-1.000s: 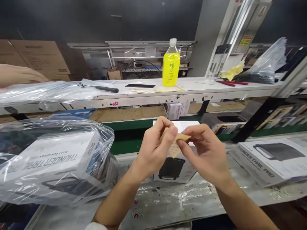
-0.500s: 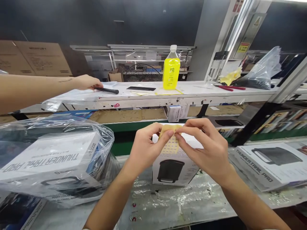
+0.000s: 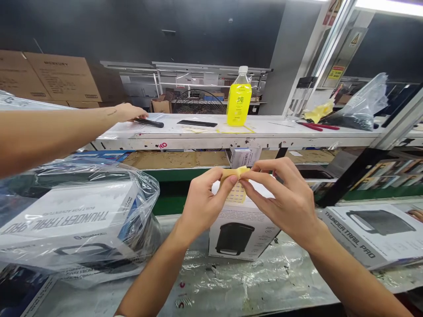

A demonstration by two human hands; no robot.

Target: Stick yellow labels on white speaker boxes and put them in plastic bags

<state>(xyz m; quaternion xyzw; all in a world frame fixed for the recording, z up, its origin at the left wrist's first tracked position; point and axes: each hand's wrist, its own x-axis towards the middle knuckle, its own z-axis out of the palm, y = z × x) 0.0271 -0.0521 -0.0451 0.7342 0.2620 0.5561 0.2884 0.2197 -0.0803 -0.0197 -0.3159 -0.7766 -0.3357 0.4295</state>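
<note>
Above the white box [image 3: 236, 235], both hands [image 3: 203, 202] pinch the sticker sheet [image 3: 236, 193], its printed part hanging down.

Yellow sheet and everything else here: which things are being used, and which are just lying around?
In or near the hands:
yellow sheet, pinched by left hand and right hand
white box just beyond

Lying about:
yellow bottle
black strip
red-handled tool

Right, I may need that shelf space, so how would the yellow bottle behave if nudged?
Standing tall and narrow, the yellow bottle could tip if pushed near its cap. It looks mostly full, so probably fairly heavy for its size.
</note>
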